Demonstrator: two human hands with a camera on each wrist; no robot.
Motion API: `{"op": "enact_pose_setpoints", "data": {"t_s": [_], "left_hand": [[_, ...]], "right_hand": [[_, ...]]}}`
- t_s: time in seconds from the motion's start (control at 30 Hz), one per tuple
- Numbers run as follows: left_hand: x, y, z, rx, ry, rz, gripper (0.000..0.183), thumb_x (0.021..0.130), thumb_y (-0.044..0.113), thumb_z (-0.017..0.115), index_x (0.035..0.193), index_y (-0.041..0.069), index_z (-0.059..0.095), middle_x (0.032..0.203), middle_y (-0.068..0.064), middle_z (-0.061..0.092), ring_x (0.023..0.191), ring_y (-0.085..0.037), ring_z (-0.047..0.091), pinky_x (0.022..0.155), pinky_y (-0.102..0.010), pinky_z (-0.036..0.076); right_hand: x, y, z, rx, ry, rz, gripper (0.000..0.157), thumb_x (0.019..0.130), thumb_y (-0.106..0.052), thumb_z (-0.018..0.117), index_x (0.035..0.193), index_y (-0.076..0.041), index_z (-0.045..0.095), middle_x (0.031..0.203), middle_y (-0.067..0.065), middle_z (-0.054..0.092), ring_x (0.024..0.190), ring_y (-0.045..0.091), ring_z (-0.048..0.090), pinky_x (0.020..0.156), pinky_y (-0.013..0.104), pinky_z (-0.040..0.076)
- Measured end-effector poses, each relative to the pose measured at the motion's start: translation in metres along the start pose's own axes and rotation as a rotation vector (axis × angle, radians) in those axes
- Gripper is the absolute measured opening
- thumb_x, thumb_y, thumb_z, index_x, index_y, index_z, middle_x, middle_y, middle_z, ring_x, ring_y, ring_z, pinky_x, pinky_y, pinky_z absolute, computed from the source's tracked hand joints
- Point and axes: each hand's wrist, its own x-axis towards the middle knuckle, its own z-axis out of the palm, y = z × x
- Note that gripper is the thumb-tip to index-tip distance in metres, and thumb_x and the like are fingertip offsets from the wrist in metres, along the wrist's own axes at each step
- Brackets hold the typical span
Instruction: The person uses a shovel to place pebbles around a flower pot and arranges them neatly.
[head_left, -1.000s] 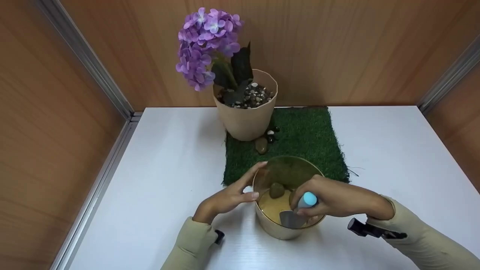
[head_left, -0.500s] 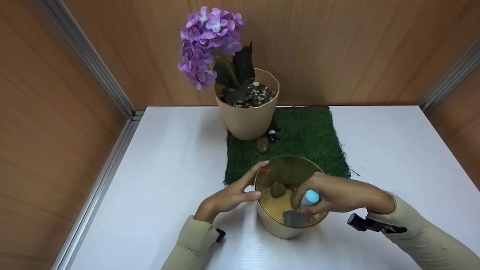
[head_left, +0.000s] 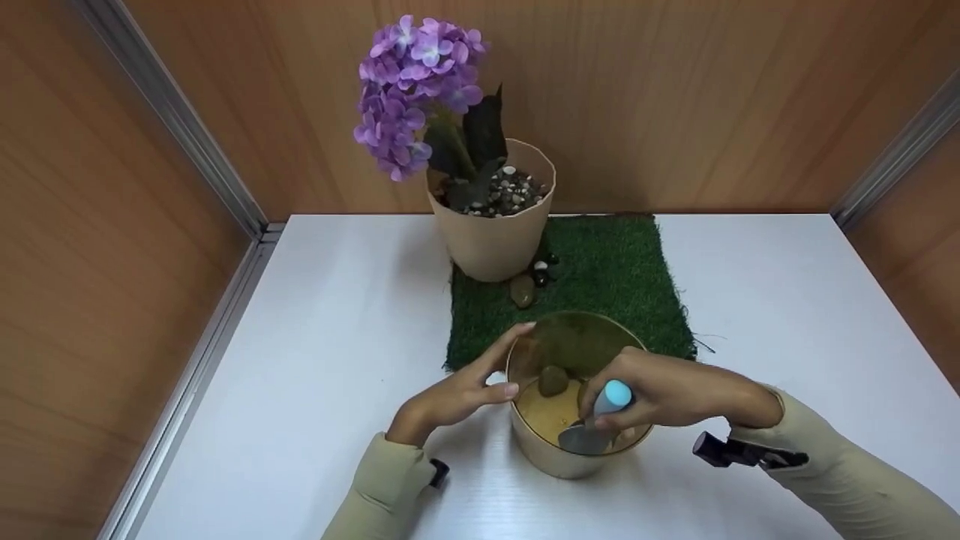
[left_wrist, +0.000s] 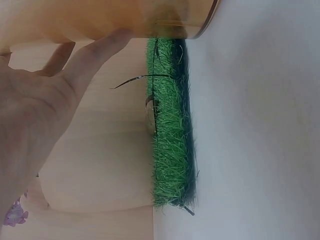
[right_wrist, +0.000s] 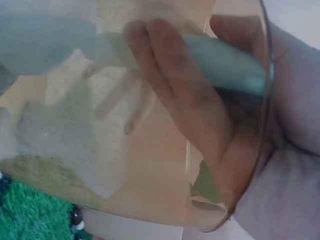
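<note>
Working a small scoop point(head_left: 583, 441) inside an amber see-through bowl point(head_left: 551, 463) at lower centre of the frame: judged to be the step in hand, perhaps scraping or gathering along the bottom (too dim in there to make out any load, apart from a brown stone point(head_left: 553, 381) toward the back wall). See the bowl on the white counter point(head_left: 345, 300), below the near edge of the green mat point(head_left: 611, 255) in the head view.

With the right hand point(head_left: 675, 390), gripping the scoop by the pale blue handle, fingers point(right_wrist: 170, 55) curled round, blade low near the front wall of the bowl. With the left hand point(head_left: 454, 394), bracing the left side of the bowl, fingers spread and nearly straight, resting against the outer wall and wrapped round nothing.

At upper centre, see also a cream pot point(head_left: 491, 244) of purple flowers point(head_left: 420, 82), on the left part of the mat, with a few pebbles point(head_left: 523, 290) at lower right of the pot.

For the next move, probably calls for a flat blade before any lift, a clean path past the rim, and light, even pressure from the left against sliding. Could go wrong through tipping the bowl with too hard a push.
</note>
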Motion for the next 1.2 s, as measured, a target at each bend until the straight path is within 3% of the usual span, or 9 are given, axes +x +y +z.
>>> {"op": "enact_pose_setpoints", "data": {"t_s": [0.27,0.6,0.7,0.9,1.2], "left_hand": [[0.002,-0.010,0.000,-0.008,0.001,-0.010,0.073,0.086,0.064,0.046,0.146,0.045,0.008,0.151,0.021,0.006,0.138,-0.013,0.014,0.100,-0.063,0.017],[0.002,-0.009,0.002,0.002,0.002,-0.017,0.075,0.085,0.066,0.046,0.146,0.045,0.007,0.151,0.020,0.006,0.137,-0.013,0.017,0.099,-0.064,0.019],[0.002,-0.008,0.001,0.004,0.003,-0.016,0.075,0.085,0.066,0.046,0.146,0.045,0.007,0.151,0.020,0.006,0.137,-0.014,0.016,0.099,-0.064,0.020],[0.001,-0.008,0.001,0.008,0.004,-0.017,0.075,0.085,0.066,0.046,0.146,0.045,0.007,0.151,0.020,0.005,0.137,-0.015,0.017,0.097,-0.065,0.021],[0.001,-0.008,0.000,0.001,-0.003,-0.010,0.074,0.086,0.063,0.047,0.146,0.045,0.006,0.151,0.020,0.005,0.137,-0.013,0.016,0.099,-0.063,0.020]], "right_hand": [[0.002,0.007,0.001,-0.006,-0.009,0.080,0.011,0.089,-0.017,0.064,0.096,-0.022,0.071,0.088,-0.004,0.068,0.078,0.008,0.064,0.068,0.028,0.052],[0.004,0.006,-0.001,0.039,-0.001,0.137,0.010,0.088,-0.012,0.064,0.091,-0.018,0.072,0.077,-0.002,0.068,0.066,0.013,0.065,0.062,0.029,0.053],[0.004,0.007,-0.001,0.058,-0.001,0.134,0.011,0.088,-0.010,0.064,0.092,-0.017,0.072,0.079,0.000,0.069,0.068,0.016,0.066,0.063,0.030,0.053],[0.006,0.011,-0.003,0.199,0.026,0.172,0.011,0.089,-0.008,0.062,0.093,-0.011,0.072,0.088,0.011,0.069,0.076,0.029,0.067,0.064,0.034,0.054],[0.007,0.010,-0.004,0.182,-0.006,0.155,0.010,0.088,-0.010,0.064,0.094,-0.011,0.071,0.090,0.009,0.068,0.075,0.027,0.068,0.065,0.034,0.054]]}}
